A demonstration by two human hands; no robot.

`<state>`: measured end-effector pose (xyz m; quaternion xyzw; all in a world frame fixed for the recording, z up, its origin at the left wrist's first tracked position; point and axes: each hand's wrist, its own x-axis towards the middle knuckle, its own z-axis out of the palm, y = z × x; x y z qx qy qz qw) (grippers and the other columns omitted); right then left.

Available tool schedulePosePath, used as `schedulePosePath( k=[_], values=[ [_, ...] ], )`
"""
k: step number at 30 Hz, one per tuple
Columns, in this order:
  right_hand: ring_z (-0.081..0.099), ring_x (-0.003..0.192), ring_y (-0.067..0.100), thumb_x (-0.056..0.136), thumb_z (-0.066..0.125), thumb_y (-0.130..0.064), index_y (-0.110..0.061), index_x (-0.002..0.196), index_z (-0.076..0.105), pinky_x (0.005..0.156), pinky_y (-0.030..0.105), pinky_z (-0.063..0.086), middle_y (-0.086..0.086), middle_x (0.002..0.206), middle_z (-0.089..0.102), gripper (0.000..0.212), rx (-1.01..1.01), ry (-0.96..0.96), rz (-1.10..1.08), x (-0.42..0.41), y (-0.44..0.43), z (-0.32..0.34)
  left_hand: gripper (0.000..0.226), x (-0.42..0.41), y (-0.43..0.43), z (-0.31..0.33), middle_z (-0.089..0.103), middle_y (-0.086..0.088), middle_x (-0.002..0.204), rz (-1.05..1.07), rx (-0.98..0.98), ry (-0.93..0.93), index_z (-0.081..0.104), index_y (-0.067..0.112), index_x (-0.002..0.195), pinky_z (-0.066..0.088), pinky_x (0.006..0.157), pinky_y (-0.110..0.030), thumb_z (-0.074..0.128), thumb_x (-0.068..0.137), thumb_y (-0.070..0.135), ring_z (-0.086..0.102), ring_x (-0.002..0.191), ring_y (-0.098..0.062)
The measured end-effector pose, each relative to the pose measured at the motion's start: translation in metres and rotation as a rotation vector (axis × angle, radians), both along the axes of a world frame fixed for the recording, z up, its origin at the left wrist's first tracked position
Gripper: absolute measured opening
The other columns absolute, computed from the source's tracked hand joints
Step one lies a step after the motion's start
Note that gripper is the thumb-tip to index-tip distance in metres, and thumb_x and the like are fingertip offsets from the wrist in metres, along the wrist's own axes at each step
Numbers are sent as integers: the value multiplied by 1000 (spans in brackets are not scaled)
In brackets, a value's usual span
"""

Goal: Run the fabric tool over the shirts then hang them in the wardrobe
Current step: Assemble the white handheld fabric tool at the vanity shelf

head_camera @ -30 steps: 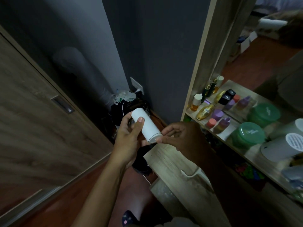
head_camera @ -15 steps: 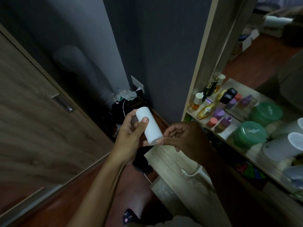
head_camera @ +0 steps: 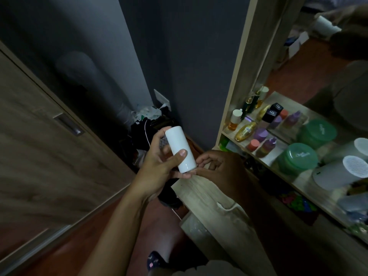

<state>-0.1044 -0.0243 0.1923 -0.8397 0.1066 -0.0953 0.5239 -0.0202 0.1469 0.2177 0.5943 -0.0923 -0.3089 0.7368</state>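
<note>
Preparation step. Fabric tool (head_camera: 180,149) gripped in left hand (head_camera: 159,168), thumb across the front, fingers (head_camera: 158,137) curled behind, near the shelf (head_camera: 267,163). Right hand (head_camera: 221,170) at its lower end; pinching or merely touching, cannot tell. Next, probably: readying it, then reaching shirts, none visible.

1. A wooden door (head_camera: 39,156) runs close along the left and closes off that side.
2. Between the door and the worktop (head_camera: 209,198), a strip of bare floor (head_camera: 79,246) lies open.
3. Ahead, the grey wall (head_camera: 189,56) blocks the way. A heap of dark clothes and bags (head_camera: 145,126) fills the corner at its foot, just behind the left hand (head_camera: 159,164) gripping the white tool (head_camera: 179,148).
4. On the right stand an upright wooden frame (head_camera: 239,76) and a shelf (head_camera: 298,180) packed with bottles (head_camera: 246,130) and green jars (head_camera: 297,158), with hardly a gap between them.
5. Above the left hand and the right hand (head_camera: 221,168), the air is free up to the wall.
</note>
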Motion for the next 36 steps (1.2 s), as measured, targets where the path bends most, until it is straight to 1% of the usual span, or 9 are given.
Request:
schedulePosePath(
  k=[4, 7, 12, 14, 16, 21, 25, 30, 36],
  values=[
    [67, 71, 3, 75, 83, -29, -28, 88, 75, 58, 16, 52, -11, 79, 74, 15, -10, 11, 68, 2, -10, -4, 66, 1, 0, -8, 57, -23, 130, 1, -13, 32, 45, 36, 137, 61, 70, -53, 72, 82, 11, 67, 98, -37],
    [69, 69, 12, 77, 80, -32, -23, 90, 76, 56, 25, 57, -4, 82, 75, 16, 77, 48, 22, 1, -16, -18, 68, 1, -2, -15, 57, -24, 129, 38, -15, 58, 45, 34, 137, 62, 65, -49, 74, 80, 12, 68, 96, -35],
    [63, 80, 9, 92, 67, -32, -24, 94, 66, 67, 18, 50, -11, 88, 66, 8, 26, 299, -170, -8, -41, -85, 62, 0, -5, -25, 59, -24, 129, 16, 49, 25, 48, 36, 137, 62, 61, -46, 73, 86, 12, 71, 96, -35],
    [60, 96, 13, 95, 62, -36, -18, 111, 63, 78, 21, 47, -4, 100, 63, 24, -41, 456, -259, -26, -49, -133, 61, -2, -6, -28, 59, -24, 129, 18, 66, 5, 47, 35, 138, 62, 60, -46, 71, 89, 9, 71, 96, -34],
    [62, 109, 26, 92, 62, -46, -11, 122, 62, 92, 38, 51, 9, 115, 65, 46, -54, 544, -368, -49, -53, -181, 62, -2, -4, -29, 61, -23, 127, 21, 74, -1, 46, 35, 139, 62, 60, -46, 71, 89, 9, 72, 95, -33],
    [63, 96, 32, 82, 69, -34, -10, 100, 59, 74, 26, 40, 9, 99, 62, 31, -139, 670, -445, -85, -59, -248, 63, -2, -1, -28, 59, -21, 126, 54, 72, 10, 49, 37, 135, 63, 60, -49, 74, 82, 14, 72, 95, -29],
    [64, 95, 34, 77, 76, -14, -10, 101, 56, 71, 31, 45, 14, 99, 63, 31, -149, 680, -513, -80, -57, -249, 62, -4, -2, -27, 61, -14, 116, 62, 70, 2, 49, 35, 134, 62, 56, -44, 74, 82, 13, 73, 90, -26],
    [68, 99, 36, 78, 80, -20, -3, 107, 61, 72, 30, 44, 20, 104, 69, 38, -161, 717, -507, -75, -63, -246, 62, -7, -2, -26, 61, -12, 112, 66, 62, -10, 50, 35, 133, 61, 54, -41, 74, 80, 15, 73, 87, -24],
    [68, 76, 29, 91, 68, -36, -9, 78, 73, 66, 31, 46, 12, 76, 71, 31, -227, 650, -306, -57, -64, -229, 66, -4, 4, -26, 63, -10, 103, 92, 66, 7, 48, 34, 135, 61, 55, -42, 76, 78, 17, 72, 89, -29]
  ],
)
